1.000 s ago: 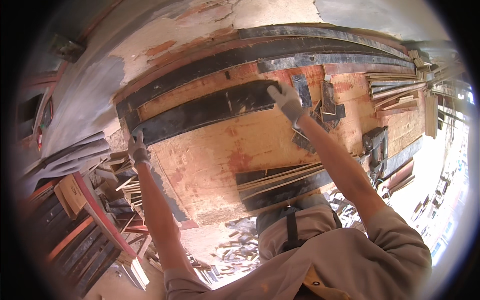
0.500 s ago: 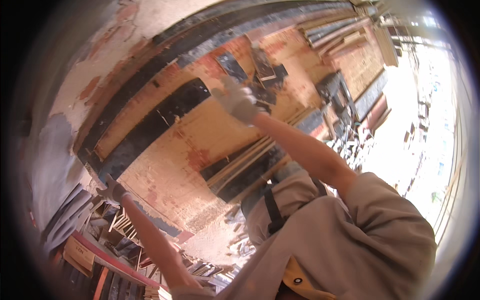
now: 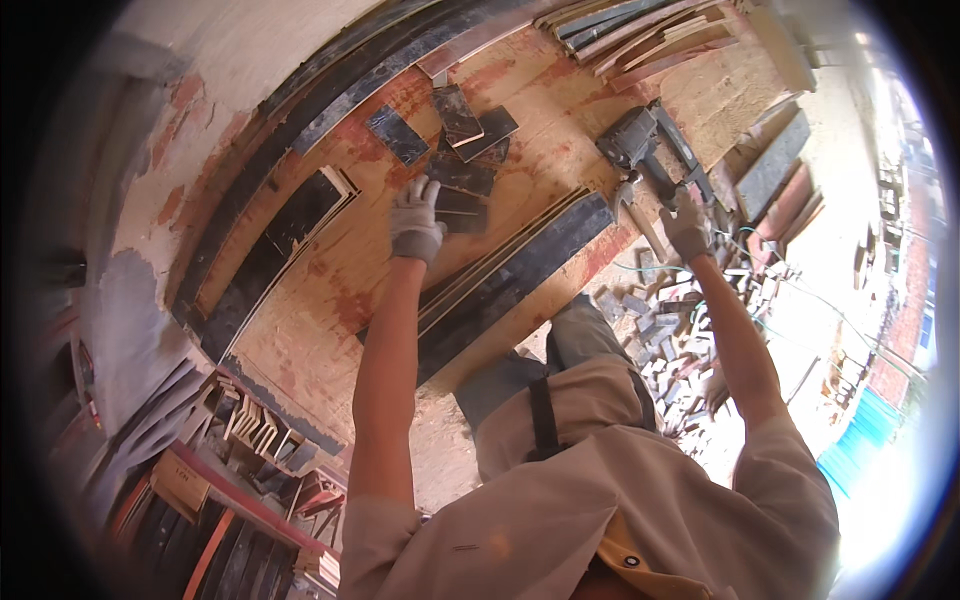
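My left hand [image 3: 415,222], in a pale work glove, lies with its fingers spread beside several small dark-faced board pieces [image 3: 462,178] on the plywood surface. Its fingertips reach the edge of the nearest pieces; whether they press on them I cannot tell. My gloved right hand [image 3: 687,228] is at the near end of a black nail gun [image 3: 632,140], thumb and fingers apart. Between that hand and the board stack lies a hammer [image 3: 640,215] with a wooden handle.
Long dark-faced strips [image 3: 510,285] lie stacked at the near edge of the plywood [image 3: 315,275]. Another stack of strips [image 3: 275,250] sits farther left. Planks [image 3: 640,35] are piled at the back right. Scrap wood blocks [image 3: 660,325] cover the ground below on the right.
My right hand has swung right from the board pieces to the nail gun. My left hand has moved from the far left end of the strips to the small pieces.
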`<state>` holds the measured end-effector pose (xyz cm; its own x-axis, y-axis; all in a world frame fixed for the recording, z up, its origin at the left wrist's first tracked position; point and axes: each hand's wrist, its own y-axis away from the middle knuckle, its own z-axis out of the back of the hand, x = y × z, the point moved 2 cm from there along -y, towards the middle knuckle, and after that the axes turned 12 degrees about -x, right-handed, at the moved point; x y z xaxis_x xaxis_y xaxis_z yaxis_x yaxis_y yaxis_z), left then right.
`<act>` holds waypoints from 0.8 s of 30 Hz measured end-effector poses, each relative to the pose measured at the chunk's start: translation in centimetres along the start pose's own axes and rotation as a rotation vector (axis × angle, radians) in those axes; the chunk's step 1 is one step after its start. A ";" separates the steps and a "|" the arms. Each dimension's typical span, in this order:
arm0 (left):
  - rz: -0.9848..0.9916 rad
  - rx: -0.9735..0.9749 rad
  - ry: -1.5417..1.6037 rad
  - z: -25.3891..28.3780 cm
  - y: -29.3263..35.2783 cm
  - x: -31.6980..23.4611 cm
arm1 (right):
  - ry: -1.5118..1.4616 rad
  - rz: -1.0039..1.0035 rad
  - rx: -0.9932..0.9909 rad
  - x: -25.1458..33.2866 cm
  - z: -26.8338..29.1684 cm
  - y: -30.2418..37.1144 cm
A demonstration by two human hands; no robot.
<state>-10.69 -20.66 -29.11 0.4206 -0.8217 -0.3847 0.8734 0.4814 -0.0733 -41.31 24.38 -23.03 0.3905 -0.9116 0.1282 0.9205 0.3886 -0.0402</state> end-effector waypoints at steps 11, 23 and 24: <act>0.002 -0.166 -0.102 4.0 -0.3 -4.1 | -0.035 0.074 0.244 -1.3 -8.3 -11.6; 0.194 -0.194 0.052 -5.4 3.9 -27.1 | -0.321 0.111 0.204 -5.3 -0.8 -9.8; 0.174 -0.189 0.050 -5.7 3.9 -27.2 | -0.362 0.135 0.229 -6.8 0.7 -7.7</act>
<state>-20.10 5.33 -24.18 0.5436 -0.7077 -0.4513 0.7257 0.6665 -0.1711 -51.07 27.71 -22.95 0.4392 -0.7612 0.4772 0.8191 0.5575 0.1353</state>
